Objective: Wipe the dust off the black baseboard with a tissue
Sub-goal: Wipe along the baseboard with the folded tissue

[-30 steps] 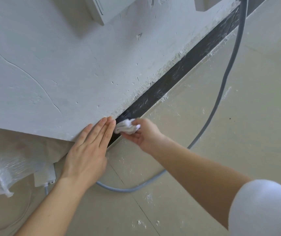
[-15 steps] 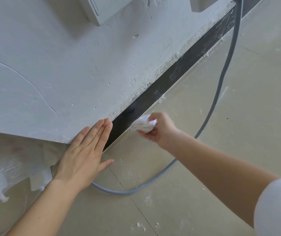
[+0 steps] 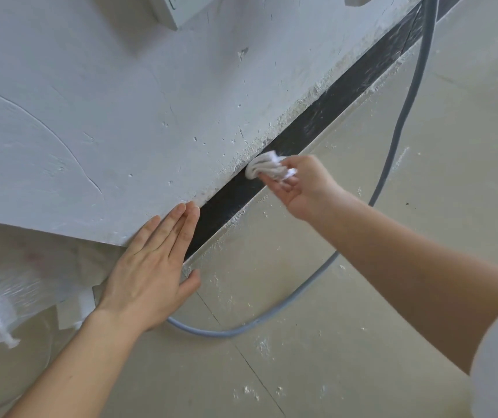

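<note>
Tissue [image 3: 267,168] is sliding along the baseboard [image 3: 317,117], now well apart from the left hand [image 3: 151,267]. A second ago it was sitting just beside that hand's fingertips, and half a second ago only a little beyond them. The black strip between the two hands is showing darker, while beyond the right hand [image 3: 305,188] it is still looking streaked with pale dust.

The right hand is pinching the bunched tissue between thumb and curled fingers, palm turned up, and pressing the wad against the strip's upper edge, where it meets the wall [image 3: 121,116]. The left hand is staying put, lying flat with fingers straight and pressed together on the wall's lower corner, thumb spread out over the floor [image 3: 302,372]. A grey cable [image 3: 408,101] is looping behind the right forearm and under the left wrist.
</note>
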Tool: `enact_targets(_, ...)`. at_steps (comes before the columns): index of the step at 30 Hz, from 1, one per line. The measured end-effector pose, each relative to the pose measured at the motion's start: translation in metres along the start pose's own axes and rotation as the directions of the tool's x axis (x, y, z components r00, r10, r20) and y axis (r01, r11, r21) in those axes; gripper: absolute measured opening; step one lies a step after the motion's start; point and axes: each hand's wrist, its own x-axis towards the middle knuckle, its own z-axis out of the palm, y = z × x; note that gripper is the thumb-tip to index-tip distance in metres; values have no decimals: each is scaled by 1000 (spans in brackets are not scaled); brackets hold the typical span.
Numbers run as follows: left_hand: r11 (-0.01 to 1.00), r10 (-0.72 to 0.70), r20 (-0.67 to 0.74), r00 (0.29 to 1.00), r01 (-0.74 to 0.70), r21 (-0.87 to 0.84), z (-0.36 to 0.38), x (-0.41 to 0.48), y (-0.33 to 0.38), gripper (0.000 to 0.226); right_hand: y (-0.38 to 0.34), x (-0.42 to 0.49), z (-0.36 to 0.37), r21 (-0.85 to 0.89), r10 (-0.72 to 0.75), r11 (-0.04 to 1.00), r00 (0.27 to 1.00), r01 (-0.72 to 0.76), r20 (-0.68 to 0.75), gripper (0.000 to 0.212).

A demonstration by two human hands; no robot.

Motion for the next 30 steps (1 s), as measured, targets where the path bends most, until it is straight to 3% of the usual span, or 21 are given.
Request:
enact_targets(3,1000,3,1,1000,-3,6,0,-1,-1,79,-18,10,-20,117,-100,986,986,116,-132,33)
enact_targets(5,1000,1,-10,1000,-1,5,0,-1,-1,78,-11,11,-28,-28,-59,998,983,55,-172,30)
enact_targets(9,1000,-8,-20,1000,8,-2,1,0,2,78,49,4,-22,-392,155,905,986,-165,-59,31)
enact_targets(12,1000,-20,-16,1000,20,-5,-1,0,3,79,93,10,-10,-394,256,886,966,-245,-24,30)
enact_targets(15,1000,-23,-7,1000,23,-12,-2,0,3,79,103,20,1,-383,257,892,966,-241,-11,22)
enact_targets(17,999,-30,-15,999,29,-19,-2,0,3,77,88,30,3,-415,200,892,980,-180,3,20)
enact_targets(21,999,-30,-45,999,28,-33,1,0,5,75,16,38,-3,-290,-50,957,996,25,-80,21)
enact_targets(26,998,-41,-54,998,39,-38,4,0,6,74,-51,26,-18,-210,-279,951,926,229,-255,11)
enact_targets(28,998,-45,-52,998,43,-40,4,0,6,74,-48,23,-22,-325,-342,915,887,240,-310,8)
enact_targets(30,999,-42,-56,998,40,-36,4,0,6,74,-29,22,-26,-402,-300,901,903,163,-307,13)
